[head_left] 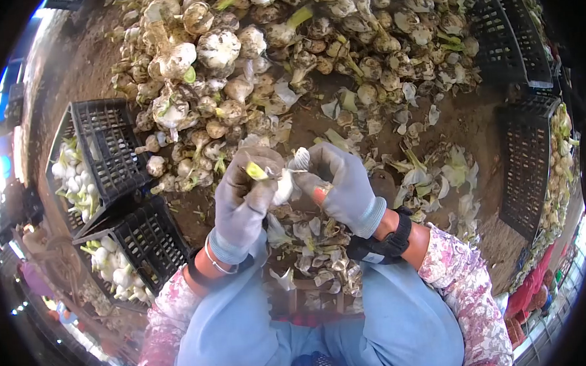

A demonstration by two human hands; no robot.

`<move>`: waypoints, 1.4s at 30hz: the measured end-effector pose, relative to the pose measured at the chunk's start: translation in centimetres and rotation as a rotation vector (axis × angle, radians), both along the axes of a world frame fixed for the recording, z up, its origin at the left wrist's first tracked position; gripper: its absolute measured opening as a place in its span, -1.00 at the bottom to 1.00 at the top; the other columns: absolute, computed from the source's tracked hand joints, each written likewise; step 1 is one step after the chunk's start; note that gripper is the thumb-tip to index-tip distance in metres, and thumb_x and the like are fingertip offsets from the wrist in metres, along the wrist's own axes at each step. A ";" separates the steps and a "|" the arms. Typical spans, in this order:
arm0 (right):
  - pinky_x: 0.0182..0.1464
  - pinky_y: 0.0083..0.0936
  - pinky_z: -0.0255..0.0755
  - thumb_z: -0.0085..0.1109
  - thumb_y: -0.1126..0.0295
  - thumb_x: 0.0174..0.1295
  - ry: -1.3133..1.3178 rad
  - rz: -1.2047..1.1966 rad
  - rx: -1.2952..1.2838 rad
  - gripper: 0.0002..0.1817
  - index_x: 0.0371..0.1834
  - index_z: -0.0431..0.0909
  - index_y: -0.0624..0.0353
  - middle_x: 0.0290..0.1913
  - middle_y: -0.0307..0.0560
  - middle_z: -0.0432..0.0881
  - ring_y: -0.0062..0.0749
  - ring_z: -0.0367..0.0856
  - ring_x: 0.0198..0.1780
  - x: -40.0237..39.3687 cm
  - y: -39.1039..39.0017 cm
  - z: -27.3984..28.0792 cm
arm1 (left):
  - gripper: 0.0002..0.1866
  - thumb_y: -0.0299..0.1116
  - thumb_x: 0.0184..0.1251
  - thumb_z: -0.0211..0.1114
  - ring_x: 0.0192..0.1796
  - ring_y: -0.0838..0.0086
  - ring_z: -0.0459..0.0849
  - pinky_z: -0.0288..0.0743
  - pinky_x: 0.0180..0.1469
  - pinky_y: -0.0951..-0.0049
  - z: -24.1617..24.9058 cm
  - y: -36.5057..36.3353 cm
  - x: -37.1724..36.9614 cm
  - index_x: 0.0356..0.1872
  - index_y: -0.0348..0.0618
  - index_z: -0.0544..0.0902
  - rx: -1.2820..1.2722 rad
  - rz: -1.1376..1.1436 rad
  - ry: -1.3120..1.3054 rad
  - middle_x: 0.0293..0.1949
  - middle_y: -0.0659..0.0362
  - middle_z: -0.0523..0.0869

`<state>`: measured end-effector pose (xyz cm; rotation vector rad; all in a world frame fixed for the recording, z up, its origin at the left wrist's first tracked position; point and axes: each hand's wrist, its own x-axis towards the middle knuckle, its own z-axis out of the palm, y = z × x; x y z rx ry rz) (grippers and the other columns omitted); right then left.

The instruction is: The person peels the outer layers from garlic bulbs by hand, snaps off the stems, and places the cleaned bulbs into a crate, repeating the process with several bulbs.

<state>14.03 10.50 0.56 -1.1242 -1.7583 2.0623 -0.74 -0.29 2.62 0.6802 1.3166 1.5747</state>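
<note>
Both hands wear grey gloves and meet above the lap. My left hand (pixel 241 198) is closed around a white garlic bulb (pixel 283 187) with a short yellow-green stem. My right hand (pixel 341 187) pinches a piece of papery skin (pixel 300 160) at the bulb's right side; a fingertip shows through the worn glove. Beyond the hands lies a large heap of dirty, unpeeled garlic bulbs (pixel 218 49). Loose peeled skins (pixel 315 247) are scattered on the ground between the knees.
Two black crates (pixel 112 148) with cleaned white garlic (pixel 120 272) stand at the left. More black crates (pixel 521 166) stand at the right, beside another row of garlic (pixel 557 165). Peeled leaves (pixel 459 169) litter the soil right of my right hand.
</note>
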 end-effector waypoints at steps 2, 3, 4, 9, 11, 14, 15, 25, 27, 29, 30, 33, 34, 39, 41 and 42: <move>-0.17 -0.49 0.51 0.30 0.44 0.16 -0.039 0.045 -0.034 -0.81 -0.18 0.61 0.26 -0.28 -0.01 0.70 -0.41 0.66 -0.28 0.8 -0.9 -2.3 | -0.86 -0.45 0.45 0.16 -0.02 0.48 0.57 0.48 0.04 0.47 0.3 0.3 0.0 -0.09 -0.30 0.52 0.014 0.082 -0.114 -0.07 0.10 0.55; -0.17 -0.48 0.51 0.29 0.43 0.16 -0.059 0.068 -0.051 -0.81 -0.18 0.61 0.25 -0.27 0.02 0.69 -0.36 0.67 -0.28 1.0 -1.1 -2.8 | -0.83 -0.37 0.51 0.08 -0.01 0.33 0.57 0.48 0.09 0.27 0.0 0.8 -0.7 -0.11 -0.29 0.50 0.115 0.060 -0.060 -0.09 0.02 0.57; -0.15 -0.47 0.51 0.28 0.43 0.17 -0.088 0.199 -0.080 -0.79 -0.15 0.61 0.24 -0.26 0.03 0.69 -0.33 0.67 -0.26 1.6 -1.1 -2.8 | -0.79 -0.33 0.53 0.07 -0.01 0.33 0.59 0.52 0.05 0.29 0.5 0.7 -0.9 -0.10 -0.29 0.50 0.051 0.089 -0.209 -0.07 0.01 0.57; -0.04 -0.48 0.52 0.22 0.47 0.17 0.014 0.557 0.410 -0.70 0.00 0.59 0.19 -0.14 0.06 0.69 -0.26 0.68 -0.17 2.6 -0.9 -2.9 | -0.72 -0.31 0.60 -0.03 -0.01 0.35 0.65 0.59 0.03 0.39 -0.3 -0.3 -1.9 0.04 -0.34 0.51 -0.230 -0.007 0.334 -0.03 0.03 0.62; 0.03 -0.47 0.50 0.29 0.38 0.23 0.036 0.375 0.210 -0.65 0.07 0.55 0.21 -0.08 0.01 0.67 -0.36 0.66 -0.09 2.1 -0.1 -2.4 | -0.71 -0.35 0.59 -0.02 -0.03 0.40 0.67 0.59 0.03 0.44 -0.5 -0.3 -1.7 0.09 -0.35 0.51 -0.274 0.036 0.143 -0.05 0.08 0.65; 0.04 -0.49 0.48 0.37 0.23 0.27 0.115 -0.083 -0.501 -0.54 0.07 0.49 0.31 -0.14 -0.08 0.63 -0.50 0.57 -0.05 0.1 0.3 0.8 | -0.69 -0.31 0.57 0.07 -0.11 0.54 0.64 0.54 -0.06 0.55 0.5 0.5 -0.9 0.12 -0.34 0.52 -0.337 0.214 -0.366 -0.12 0.16 0.66; 0.02 -0.53 0.49 0.32 0.27 0.30 0.080 -0.064 -0.441 -0.57 0.10 0.45 0.29 -0.10 -0.11 0.60 -0.53 0.58 -0.07 -0.2 0.1 1.0 | -0.69 -0.29 0.57 0.07 -0.15 0.56 0.64 0.55 -0.10 0.56 0.3 0.7 -0.4 0.12 -0.31 0.52 -0.339 0.248 -0.267 -0.13 0.18 0.66; 0.07 -0.58 0.49 0.38 0.35 0.25 0.229 -0.137 -0.638 -0.55 0.12 0.43 0.24 -0.03 -0.16 0.60 -0.57 0.55 -0.01 -0.8 -1.5 1.0 | -0.74 -0.27 0.62 -0.04 -0.16 0.54 0.65 0.58 -0.16 0.52 0.8 1.3 0.9 0.09 -0.21 0.47 -0.277 0.279 -0.342 -0.11 0.14 0.64; 0.05 -0.58 0.50 0.38 0.35 0.26 0.241 -0.189 -0.749 -0.57 0.11 0.44 0.24 -0.04 -0.18 0.61 -0.56 0.56 -0.03 -0.9 -1.2 1.6 | -0.74 -0.28 0.61 -0.02 -0.13 0.52 0.65 0.59 -0.11 0.49 0.5 1.2 0.7 0.10 -0.22 0.47 -0.217 0.285 -0.387 -0.11 0.15 0.64; 0.03 -0.57 0.51 0.38 0.37 0.25 0.175 -0.210 -0.653 -0.59 0.09 0.46 0.24 -0.06 -0.18 0.62 -0.56 0.57 -0.06 -1.1 -1.2 1.9 | -0.74 -0.30 0.60 0.00 -0.11 0.52 0.64 0.58 -0.08 0.49 0.5 1.2 0.8 0.11 -0.22 0.48 -0.213 0.301 -0.305 -0.11 0.17 0.63; 0.02 -0.57 0.51 0.38 0.38 0.25 0.115 -0.178 -0.475 -0.60 0.08 0.46 0.25 -0.07 -0.18 0.62 -0.56 0.58 -0.08 -1.2 -1.6 2.0 | -0.74 -0.30 0.59 0.01 -0.11 0.53 0.63 0.57 -0.07 0.51 0.5 1.2 1.1 0.11 -0.22 0.48 -0.238 0.316 -0.199 -0.11 0.18 0.63; -0.03 -0.58 0.50 0.37 0.43 0.23 0.120 -0.215 -0.308 -0.66 0.00 0.50 0.27 -0.13 -0.18 0.63 -0.60 0.57 -0.10 -2.0 -2.5 2.3 | -0.74 -0.29 0.58 0.05 -0.11 0.56 0.61 0.54 -0.09 0.55 0.5 1.1 1.5 0.10 -0.21 0.51 -0.274 0.329 -0.139 -0.12 0.20 0.62; -0.04 -0.59 0.50 0.37 0.44 0.22 0.119 -0.226 -0.374 -0.68 -0.02 0.51 0.28 -0.14 -0.18 0.63 -0.61 0.56 -0.11 -2.0 -2.5 2.5 | -0.74 -0.29 0.58 0.05 -0.12 0.57 0.61 0.53 -0.10 0.56 0.5 1.0 1.5 0.09 -0.21 0.52 -0.280 0.330 -0.162 -0.12 0.21 0.62; -0.10 -0.61 0.47 0.33 0.50 0.20 0.094 -0.191 -0.298 -0.77 -0.11 0.56 0.26 -0.21 -0.22 0.64 -0.66 0.54 -0.18 -1.6 -2.2 1.3 | -0.71 -0.25 0.59 0.03 -0.12 0.51 0.64 0.55 -0.16 0.49 0.5 1.0 0.6 0.05 -0.27 0.51 -0.220 0.286 -0.339 -0.14 0.15 0.64; -0.12 -0.62 0.46 0.32 0.53 0.19 0.036 -0.189 -0.217 -0.80 -0.14 0.57 0.25 -0.25 -0.22 0.64 -0.67 0.52 -0.21 -1.3 -2.0 0.1 | -0.68 -0.23 0.64 -0.12 -0.11 0.41 0.63 0.57 -0.14 0.40 0.5 1.1 0.3 -0.04 -0.29 0.49 -0.186 0.295 -0.378 -0.12 0.08 0.63; -0.10 -0.52 0.50 0.35 0.43 0.18 0.009 -0.154 -0.149 -0.78 -0.15 0.59 0.24 -0.27 -0.13 0.67 -0.53 0.61 -0.21 -0.7 -2.3 -1.6 | -0.66 -0.22 0.65 -0.16 -0.10 0.38 0.64 0.57 -0.14 0.38 0.8 1.3 0.2 -0.06 -0.28 0.49 -0.168 0.310 -0.419 -0.11 0.06 0.62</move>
